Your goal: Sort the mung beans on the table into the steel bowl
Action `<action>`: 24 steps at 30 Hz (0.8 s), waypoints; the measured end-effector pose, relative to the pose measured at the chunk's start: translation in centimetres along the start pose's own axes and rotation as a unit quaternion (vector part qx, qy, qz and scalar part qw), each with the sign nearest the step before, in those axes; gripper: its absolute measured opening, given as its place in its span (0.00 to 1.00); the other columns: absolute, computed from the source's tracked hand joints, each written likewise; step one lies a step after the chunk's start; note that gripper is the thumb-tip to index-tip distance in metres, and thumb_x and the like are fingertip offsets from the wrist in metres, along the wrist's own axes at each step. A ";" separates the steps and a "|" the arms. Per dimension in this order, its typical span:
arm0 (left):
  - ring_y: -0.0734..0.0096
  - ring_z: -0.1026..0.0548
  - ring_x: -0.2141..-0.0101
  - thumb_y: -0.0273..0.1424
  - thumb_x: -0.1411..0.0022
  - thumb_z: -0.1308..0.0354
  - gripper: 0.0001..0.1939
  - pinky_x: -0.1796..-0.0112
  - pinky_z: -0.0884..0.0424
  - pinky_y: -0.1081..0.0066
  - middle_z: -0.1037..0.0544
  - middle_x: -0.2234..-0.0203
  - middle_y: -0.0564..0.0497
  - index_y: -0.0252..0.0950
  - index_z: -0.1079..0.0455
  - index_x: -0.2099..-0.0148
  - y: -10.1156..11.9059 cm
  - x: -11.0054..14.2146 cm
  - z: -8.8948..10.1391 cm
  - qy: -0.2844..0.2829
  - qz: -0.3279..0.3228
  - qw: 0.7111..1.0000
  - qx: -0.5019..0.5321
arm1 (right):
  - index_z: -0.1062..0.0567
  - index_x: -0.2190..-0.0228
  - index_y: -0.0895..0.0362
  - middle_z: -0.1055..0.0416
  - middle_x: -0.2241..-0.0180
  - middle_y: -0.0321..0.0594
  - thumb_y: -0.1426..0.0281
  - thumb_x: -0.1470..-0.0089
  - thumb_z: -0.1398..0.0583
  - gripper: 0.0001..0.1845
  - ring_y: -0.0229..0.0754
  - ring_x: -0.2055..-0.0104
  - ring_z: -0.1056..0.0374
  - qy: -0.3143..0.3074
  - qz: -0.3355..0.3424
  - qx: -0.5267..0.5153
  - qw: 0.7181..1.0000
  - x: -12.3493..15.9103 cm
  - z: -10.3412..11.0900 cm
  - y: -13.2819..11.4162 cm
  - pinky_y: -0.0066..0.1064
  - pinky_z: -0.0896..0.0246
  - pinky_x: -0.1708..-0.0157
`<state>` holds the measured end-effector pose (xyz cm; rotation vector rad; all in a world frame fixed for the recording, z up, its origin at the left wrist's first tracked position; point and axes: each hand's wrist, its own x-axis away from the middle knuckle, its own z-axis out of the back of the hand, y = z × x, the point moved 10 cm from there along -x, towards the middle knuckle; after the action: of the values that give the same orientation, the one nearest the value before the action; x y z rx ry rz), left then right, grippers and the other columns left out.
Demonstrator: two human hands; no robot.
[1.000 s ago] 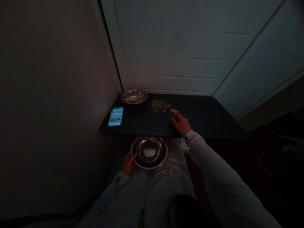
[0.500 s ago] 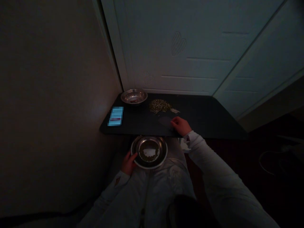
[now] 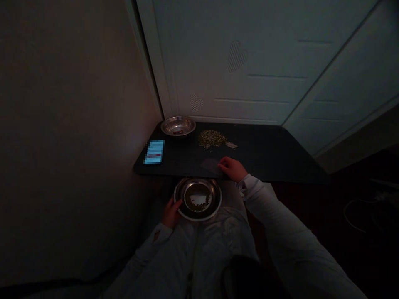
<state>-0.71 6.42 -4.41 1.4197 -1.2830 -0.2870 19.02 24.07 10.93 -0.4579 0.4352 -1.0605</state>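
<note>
In the head view, your left hand point(image 3: 170, 213) grasps the rim of a metal bowl point(image 3: 216, 202) holding small grains; your right hand point(image 3: 233, 168), fingers bent together, is at a faint translucent sheet point(image 3: 208, 165) over the dark table point(image 3: 268, 155), near the grain pile point(image 3: 212, 138), its grip indeterminable; shifting the bowl would call for keeping it level

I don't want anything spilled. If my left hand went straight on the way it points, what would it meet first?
The near bowl, most likely at once: the left hand has its fingers at the rim. The grains inside lie beyond, though depth is hard to judge.
</note>
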 end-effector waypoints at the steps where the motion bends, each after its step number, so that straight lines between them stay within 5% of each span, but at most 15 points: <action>1: 0.62 0.29 0.64 0.32 0.60 0.40 0.24 0.67 0.32 0.67 0.26 0.65 0.47 0.37 0.34 0.57 0.0 0.0 -0.2 -0.005 0.004 1.000 0.005 | 0.32 0.73 0.56 0.32 0.78 0.34 0.63 0.55 0.47 0.10 0.33 0.76 0.38 -0.004 0.002 -0.003 1.000 0.0 -0.1 -0.1 0.23 0.48 0.77; 24: 0.65 0.28 0.66 0.30 0.60 0.40 0.22 0.67 0.32 0.69 0.25 0.67 0.48 0.35 0.34 0.58 -0.4 0.1 0.2 0.012 0.020 0.999 0.027 | 0.31 0.69 0.56 0.33 0.77 0.34 0.62 0.55 0.47 0.13 0.33 0.75 0.39 -0.048 0.061 -0.065 0.995 0.2 -1.4 -1.8 0.24 0.47 0.75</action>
<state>-0.57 6.12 -4.73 1.4362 -1.3070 -0.2092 17.01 22.93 10.75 -0.5880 0.4427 -0.8924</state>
